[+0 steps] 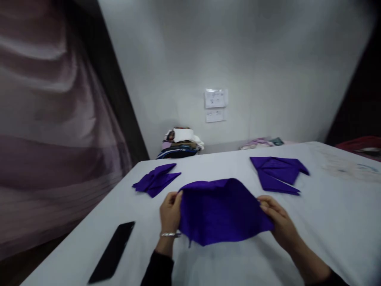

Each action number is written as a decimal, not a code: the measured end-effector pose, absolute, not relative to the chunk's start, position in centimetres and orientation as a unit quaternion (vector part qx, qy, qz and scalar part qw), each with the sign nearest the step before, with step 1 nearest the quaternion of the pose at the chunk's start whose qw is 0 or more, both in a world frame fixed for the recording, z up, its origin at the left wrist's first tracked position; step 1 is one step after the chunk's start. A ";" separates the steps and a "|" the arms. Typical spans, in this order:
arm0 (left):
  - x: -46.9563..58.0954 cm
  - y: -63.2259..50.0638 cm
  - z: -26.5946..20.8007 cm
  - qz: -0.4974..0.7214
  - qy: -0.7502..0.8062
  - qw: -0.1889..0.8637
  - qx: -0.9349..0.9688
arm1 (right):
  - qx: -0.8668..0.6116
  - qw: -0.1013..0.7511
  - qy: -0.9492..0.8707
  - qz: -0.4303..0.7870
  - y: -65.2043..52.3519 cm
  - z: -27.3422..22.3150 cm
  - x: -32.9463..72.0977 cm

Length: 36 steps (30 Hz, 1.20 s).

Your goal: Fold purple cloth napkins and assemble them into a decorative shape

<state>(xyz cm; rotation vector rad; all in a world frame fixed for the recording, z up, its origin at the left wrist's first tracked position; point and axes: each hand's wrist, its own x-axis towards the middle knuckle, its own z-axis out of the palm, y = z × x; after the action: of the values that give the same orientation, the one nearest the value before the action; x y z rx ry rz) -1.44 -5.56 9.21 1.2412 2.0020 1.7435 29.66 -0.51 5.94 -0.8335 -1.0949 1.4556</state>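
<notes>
A purple cloth [223, 214] is stretched between my two hands, just above the white table. My left hand [171, 212], with a silver bracelet at the wrist, pinches its left edge. At the right edge my right hand [278, 218] grips it between thumb and fingers. The upper edge is folded over and the lower edge hangs loose. Beyond the cloth lie two more purple fabric pieces: a folded one [154, 180] at the far left and another folded one [276, 174] at the far right.
On the white table [143, 258] a flat black rectangular object [113, 252] lies at the left front. Folded clothes [180, 143] are stacked behind the far edge, near more fabric [258, 143]. Paper sheets [216, 99] hang on the wall. A pinkish curtain [53, 119] drapes at left.
</notes>
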 end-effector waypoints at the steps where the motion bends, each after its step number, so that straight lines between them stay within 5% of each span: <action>1: -2.0 -5.6 9.0 0.566 0.706 0.086 0.417 | -0.342 0.531 -0.467 0.619 -0.5 5.7 29.3; 6: -1.3 -5.3 6.8 0.451 0.732 -0.051 0.507 | -0.315 0.499 -0.538 0.601 -0.3 4.7 28.2; 13: 7.4 -5.6 2.9 0.426 0.518 -0.070 0.738 | -0.286 0.455 -0.595 0.598 -1.0 5.0 26.5; 22: 10.9 -6.4 0.0 0.382 0.475 0.200 0.767 | -0.274 0.443 -0.604 0.603 -1.8 4.8 26.1; 36: 10.7 -7.7 5.0 0.513 0.529 0.336 0.586 | -0.270 0.396 -0.670 0.566 -3.0 4.2 26.0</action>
<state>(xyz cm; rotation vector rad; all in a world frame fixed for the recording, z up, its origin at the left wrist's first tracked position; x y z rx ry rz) 10.70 -7.74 5.02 1.5286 1.3797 1.3379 25.99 -2.97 4.19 -0.6833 -1.6988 1.4349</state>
